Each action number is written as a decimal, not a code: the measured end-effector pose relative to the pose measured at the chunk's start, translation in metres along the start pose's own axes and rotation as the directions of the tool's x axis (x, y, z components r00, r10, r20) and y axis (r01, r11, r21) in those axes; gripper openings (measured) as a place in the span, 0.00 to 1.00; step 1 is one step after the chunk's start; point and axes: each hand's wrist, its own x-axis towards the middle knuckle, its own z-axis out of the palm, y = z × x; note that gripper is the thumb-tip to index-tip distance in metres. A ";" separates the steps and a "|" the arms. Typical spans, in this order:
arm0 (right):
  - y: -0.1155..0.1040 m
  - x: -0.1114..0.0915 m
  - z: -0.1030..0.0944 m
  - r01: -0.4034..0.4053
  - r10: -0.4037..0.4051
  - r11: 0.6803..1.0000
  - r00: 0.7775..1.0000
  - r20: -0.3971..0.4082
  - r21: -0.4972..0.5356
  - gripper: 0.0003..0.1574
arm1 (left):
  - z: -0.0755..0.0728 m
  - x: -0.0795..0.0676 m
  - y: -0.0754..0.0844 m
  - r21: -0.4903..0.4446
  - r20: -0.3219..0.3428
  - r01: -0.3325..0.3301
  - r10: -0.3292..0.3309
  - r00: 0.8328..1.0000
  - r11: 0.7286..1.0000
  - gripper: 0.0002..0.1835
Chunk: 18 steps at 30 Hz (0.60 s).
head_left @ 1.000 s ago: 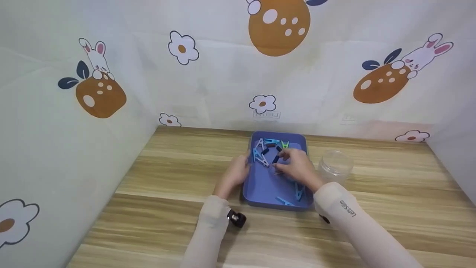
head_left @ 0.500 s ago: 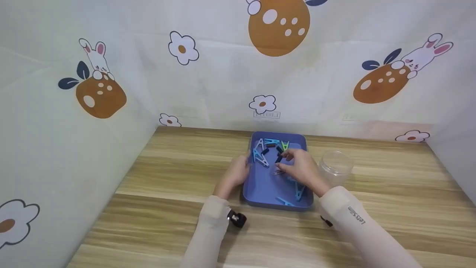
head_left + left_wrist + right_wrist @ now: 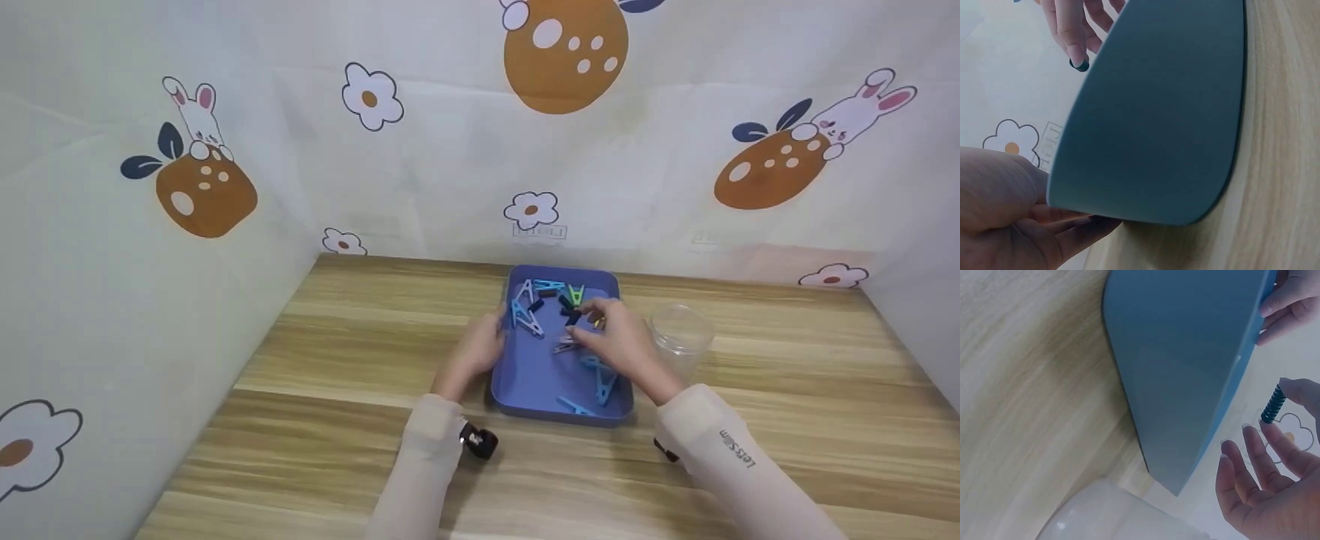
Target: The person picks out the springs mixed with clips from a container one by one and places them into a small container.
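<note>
My right hand (image 3: 619, 341) pinches a small dark ribbed piece (image 3: 1274, 405), like a coiled spring, between thumb and index finger. It is over the right half of the blue tray (image 3: 525, 382), the other fingers spread loosely. My left hand (image 3: 478, 346) holds the tray's left wall; in the right wrist view its thumb (image 3: 1275, 304) lies at the rim. Inside the tray are light blue clothespins (image 3: 604, 386), a green clothespin (image 3: 576, 294) and several small dark cylinders (image 3: 535, 305). A pale clothespin (image 3: 564, 345) lies below the right fingertips, partly hidden.
A clear round jar (image 3: 690, 330) stands just right of the tray, close to the right forearm. The wooden table (image 3: 360, 337) meets a patterned cloth wall (image 3: 435, 172) behind the tray. Black wrist straps (image 3: 480, 441) show at the sleeves.
My right hand has shifted right with the dark ribbed piece still in its pinch. A small yellow thing now shows under that hand. The left hand and tray stay put.
</note>
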 end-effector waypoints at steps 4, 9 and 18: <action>-0.002 -0.005 -0.002 0.011 -0.011 1.000 1.000 -0.019 -0.016 0.27 | 0.000 -0.001 0.000 -0.019 0.010 0.011 -0.010 1.000 1.000 0.27; -0.003 -0.010 -0.003 0.043 -0.044 0.999 0.998 -0.037 -0.028 0.26 | -0.001 -0.002 -0.001 -0.020 0.006 -0.001 0.001 1.000 1.000 0.28; -0.005 -0.017 -0.008 0.043 -0.045 0.999 0.997 -0.066 -0.034 0.25 | 0.000 -0.001 -0.001 -0.006 0.003 -0.009 0.009 1.000 1.000 0.27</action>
